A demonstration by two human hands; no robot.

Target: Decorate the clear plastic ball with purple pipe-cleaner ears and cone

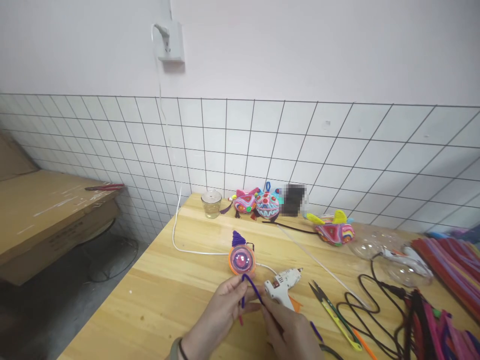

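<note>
My left hand (225,300) pinches a purple pipe cleaner (252,288) near its bend, just above the wooden table. The other end of that pipe cleaner runs into the fingers of my right hand (287,325), which are closed on it. Directly beyond my fingertips lies a round orange-rimmed ornament (242,260) with a glossy domed centre and a pointed purple piece (237,239) at its top. A white glue gun (283,287) rests beside my right hand. Below my left fingers shows a small red tip, its source unclear.
Yellow-handled scissors (333,312) and a tangled black cable (369,305) lie at right, near bundles of coloured pipe cleaners (450,275). Along the wall stand a glass (211,204), colourful fuzzy ornaments (267,202) and transparent plastic shells (369,242). A white cord (198,251) crosses the table.
</note>
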